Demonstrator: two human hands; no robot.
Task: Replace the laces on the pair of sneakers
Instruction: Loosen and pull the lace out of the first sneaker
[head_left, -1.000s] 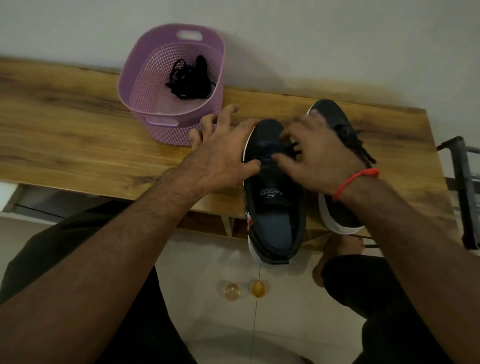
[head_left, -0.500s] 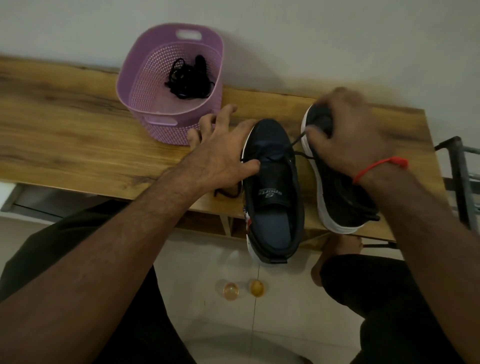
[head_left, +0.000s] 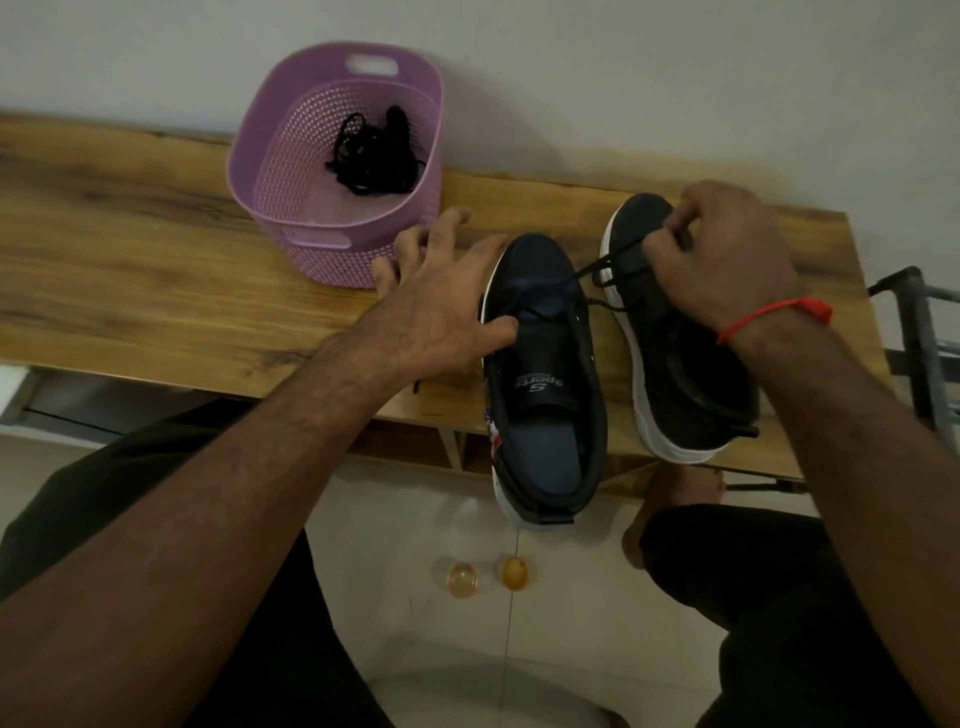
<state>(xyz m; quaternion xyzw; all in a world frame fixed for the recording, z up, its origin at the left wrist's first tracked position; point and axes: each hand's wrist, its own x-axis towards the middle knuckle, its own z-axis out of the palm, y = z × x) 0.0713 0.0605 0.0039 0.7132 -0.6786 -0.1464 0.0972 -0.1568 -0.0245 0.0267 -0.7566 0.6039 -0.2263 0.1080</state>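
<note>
Lace (head_left: 605, 270) in right-hand grip (head_left: 722, 254)

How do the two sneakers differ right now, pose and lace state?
The left sneaker has its heel hanging over the edge of the table; the right sneaker lies further back on it. The left hand steadies the left sneaker while the right hand pinches the lace running from it above the right sneaker's toe. The left sneaker's tongue is exposed; the right's is hidden. Both are dark with white soles.

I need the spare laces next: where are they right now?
The laces lie bundled in the purple basket at the back of the bench, left of both sneakers and beyond the left hand.
</note>
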